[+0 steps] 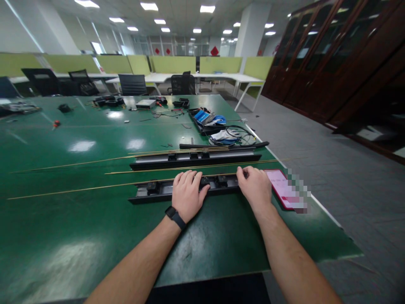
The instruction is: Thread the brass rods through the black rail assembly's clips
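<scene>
In the head view, a black rail [164, 196] with a grey channel lies crosswise on the green table in front of me. Black blocks [153, 187] sit along its channel. My left hand [189, 192], with a black band at the wrist, is wrapped over the middle of this rail, its thumb against a block. A long thin brass rod [95, 187] runs along the rail's far side and sticks out well past its left end. At the rail's right end, my right hand [255, 185] pinches the rod near its end; the fingertips partly hide the grip.
Behind lies a second black rail [221, 160] with blocks and brass rods [152, 170] beside it. A pink-framed phone [283, 188] rests right of my right hand, near the table edge. Farther back are a black tray [202, 126] of blue items, gloves [224, 136] and cables.
</scene>
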`<state>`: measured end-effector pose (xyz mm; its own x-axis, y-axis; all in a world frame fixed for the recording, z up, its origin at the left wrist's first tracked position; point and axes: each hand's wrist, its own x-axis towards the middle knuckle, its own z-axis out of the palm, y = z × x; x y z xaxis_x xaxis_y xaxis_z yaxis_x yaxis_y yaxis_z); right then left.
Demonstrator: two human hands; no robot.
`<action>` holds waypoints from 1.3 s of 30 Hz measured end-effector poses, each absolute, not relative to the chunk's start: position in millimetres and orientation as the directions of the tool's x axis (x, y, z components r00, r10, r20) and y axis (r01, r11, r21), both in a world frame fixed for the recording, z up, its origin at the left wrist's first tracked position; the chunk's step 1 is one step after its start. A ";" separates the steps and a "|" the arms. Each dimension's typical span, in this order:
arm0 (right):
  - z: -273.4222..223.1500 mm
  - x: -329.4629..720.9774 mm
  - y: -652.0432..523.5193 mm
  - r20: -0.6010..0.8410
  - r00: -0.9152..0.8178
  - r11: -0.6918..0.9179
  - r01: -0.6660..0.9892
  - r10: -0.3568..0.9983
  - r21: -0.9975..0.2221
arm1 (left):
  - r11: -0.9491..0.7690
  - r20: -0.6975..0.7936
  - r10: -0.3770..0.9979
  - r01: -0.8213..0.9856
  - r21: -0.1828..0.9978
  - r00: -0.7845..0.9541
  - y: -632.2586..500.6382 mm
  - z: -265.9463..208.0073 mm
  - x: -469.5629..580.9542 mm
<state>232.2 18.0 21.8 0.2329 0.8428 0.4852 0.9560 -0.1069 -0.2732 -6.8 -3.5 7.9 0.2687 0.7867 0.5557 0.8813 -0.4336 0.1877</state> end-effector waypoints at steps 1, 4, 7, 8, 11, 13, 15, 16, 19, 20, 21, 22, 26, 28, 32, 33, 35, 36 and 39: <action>22.2 230.9 17.5 0.472 0.237 -0.101 0.950 0.849 -0.296 | -0.435 0.555 0.787 0.881 0.188 0.270 -3.4 8.0 -6.8; 22.2 226.0 16.2 0.432 0.208 -0.049 0.935 0.877 -0.352 | -0.440 0.554 0.785 0.879 0.185 0.276 -3.2 8.2 -6.7; 21.7 222.9 15.5 0.412 0.168 -0.013 0.935 0.896 -0.354 | -0.440 0.556 0.784 0.879 0.184 0.276 -3.3 8.6 -6.2; 21.8 222.6 15.5 0.409 0.169 -0.017 0.937 0.897 -0.349 | -0.440 0.556 0.784 0.879 0.184 0.276 -3.5 8.8 -5.9; 23.4 223.9 15.5 0.404 0.200 -0.062 0.942 0.893 -0.330 | -0.443 0.555 0.783 0.877 0.184 0.279 -4.0 9.7 -5.4; 25.0 226.0 15.9 0.404 0.228 -0.097 0.943 0.886 -0.319 | -0.441 0.553 0.786 0.878 0.186 0.278 -4.3 10.0 -5.3; 26.2 228.3 16.3 0.402 0.268 -0.142 0.938 0.876 -0.315 | -0.436 0.551 0.788 0.880 0.187 0.273 -4.4 10.0 -5.5; 26.6 229.2 16.5 0.400 0.285 -0.160 0.935 0.871 -0.318 | -0.434 0.550 0.789 0.882 0.186 0.272 -4.4 9.8 -5.6; 26.6 230.4 16.7 0.397 0.298 -0.167 0.929 0.868 -0.331 | -0.433 0.550 0.790 0.882 0.184 0.273 -4.1 8.9 -6.1; 26.3 230.3 16.6 0.397 0.290 -0.157 0.929 0.871 -0.335 | -0.433 0.550 0.789 0.882 0.185 0.272 -3.9 8.7 -6.2; 25.9 229.8 16.4 0.400 0.281 -0.145 0.930 0.872 -0.338 | -0.434 0.551 0.789 0.882 0.185 0.272 -3.8 8.5 -6.3; 25.4 229.2 16.3 0.405 0.274 -0.134 0.930 0.872 -0.341 | -0.435 0.551 0.788 0.881 0.185 0.273 -3.7 8.4 -6.3; 23.3 226.5 16.0 0.418 0.244 -0.091 0.931 0.875 -0.353 | -0.439 0.555 0.785 0.880 0.184 0.276 -3.8 9.0 -6.1; 22.5 225.5 16.2 0.419 0.225 -0.070 0.933 0.880 -0.353 | -0.438 0.557 0.784 0.880 0.184 0.274 -4.0 9.5 -6.0; 22.6 224.8 16.2 0.419 0.215 -0.064 0.936 0.882 -0.345 | -0.440 0.559 0.782 0.879 0.182 0.275 -4.1 10.1 -6.2; 23.0 224.8 16.1 0.417 0.217 -0.066 0.936 0.882 -0.347 | -0.440 0.559 0.782 0.879 0.183 0.276 -4.1 10.1 -6.3; 23.8 224.8 15.9 0.413 0.219 -0.068 0.934 0.884 -0.350 | -0.440 0.559 0.782 0.879 0.184 0.275 -4.0 10.1 -6.4; 24.3 224.7 15.7 0.410 0.218 -0.067 0.933 0.886 -0.353 | -0.439 0.559 0.783 0.879 0.185 0.274 -3.9 10.1 -6.5; 25.7 224.2 15.2 0.400 0.218 -0.068 0.931 0.890 -0.358 | -0.441 0.561 0.782 0.878 0.186 0.273 -3.8 9.9 -6.5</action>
